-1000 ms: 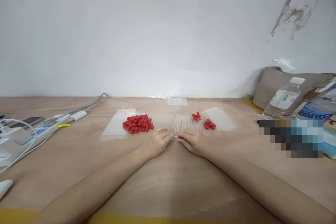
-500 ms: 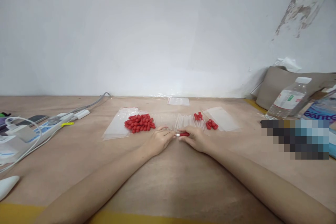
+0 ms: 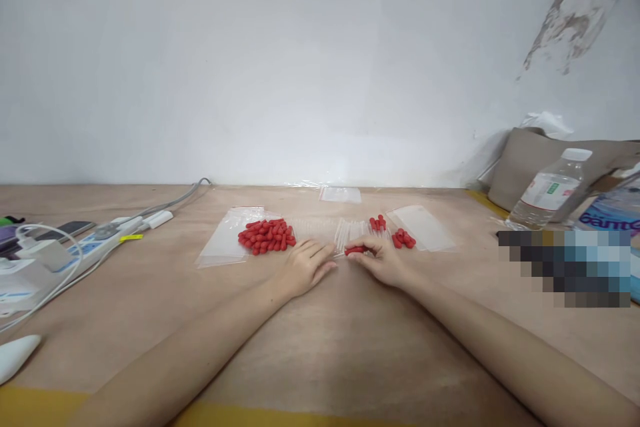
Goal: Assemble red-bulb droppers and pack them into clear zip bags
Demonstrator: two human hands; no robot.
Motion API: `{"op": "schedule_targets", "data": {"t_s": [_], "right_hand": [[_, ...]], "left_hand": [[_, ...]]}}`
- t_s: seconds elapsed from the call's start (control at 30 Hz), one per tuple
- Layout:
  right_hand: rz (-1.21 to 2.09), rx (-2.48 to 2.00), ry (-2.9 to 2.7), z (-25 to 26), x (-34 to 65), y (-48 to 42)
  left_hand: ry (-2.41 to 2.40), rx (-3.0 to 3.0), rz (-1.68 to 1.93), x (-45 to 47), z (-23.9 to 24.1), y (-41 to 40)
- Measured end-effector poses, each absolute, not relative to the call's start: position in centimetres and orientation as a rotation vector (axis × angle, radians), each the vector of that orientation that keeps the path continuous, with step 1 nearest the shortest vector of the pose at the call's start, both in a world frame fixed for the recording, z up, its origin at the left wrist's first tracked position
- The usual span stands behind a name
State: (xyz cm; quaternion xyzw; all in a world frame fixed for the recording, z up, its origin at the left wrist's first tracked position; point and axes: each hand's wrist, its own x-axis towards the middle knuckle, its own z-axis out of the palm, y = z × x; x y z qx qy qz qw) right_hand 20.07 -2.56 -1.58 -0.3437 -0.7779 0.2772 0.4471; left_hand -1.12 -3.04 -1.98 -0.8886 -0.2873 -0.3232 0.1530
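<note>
My right hand [image 3: 383, 263] pinches a glass dropper by its red rubber bulb [image 3: 355, 250], low over the table, with the clear tube pointing left. My left hand [image 3: 306, 267] rests on the table with fingers stretched out and thumb apart, its fingertips near the dropper's tube; it holds nothing I can see. Behind both hands lie rows of clear glass tubes [image 3: 320, 227], partly hidden by my fingers. A heap of red rubber bulbs [image 3: 267, 235] sits left of them. A few capped droppers [image 3: 379, 222] and a small group of red bulbs [image 3: 403, 239] lie right.
Clear plastic bags [image 3: 220, 243] lie under the left heap, with more bags [image 3: 425, 227] at right and a small bag [image 3: 341, 195] by the wall. A power strip [image 3: 95, 240] with cables stands left. A water bottle [image 3: 550, 190] and a grey bin-like container [image 3: 515, 163] are right.
My left hand has let go of the dropper's tube end, and its fingers have spread. My right hand still grips the red bulb, slightly further right.
</note>
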Motion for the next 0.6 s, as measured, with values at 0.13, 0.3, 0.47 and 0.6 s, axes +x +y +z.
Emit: {"op": "schedule_targets", "data": {"t_s": [0.13,0.3,0.47,0.6], "right_hand": [[0.855,-0.946,-1.754,0.0,22.4,-0.5],[0.669,-1.382,-1.590,3.0,26.6,3.4],[0.372,-1.817,-1.756,3.0,27.7,6.2],[0.353,-1.878,-1.801,1.2,27.0,7.0]], "left_hand": [[-0.981,-2.556,-0.933,-1.0,-1.6,-3.3],[-1.066,-2.569,-0.917,-0.8,-1.7,-3.3],[-1.059,-2.563,-0.868,-0.8,-1.8,-3.2],[-1.028,-2.573,-0.840,-1.0,-1.7,-3.1]]}}
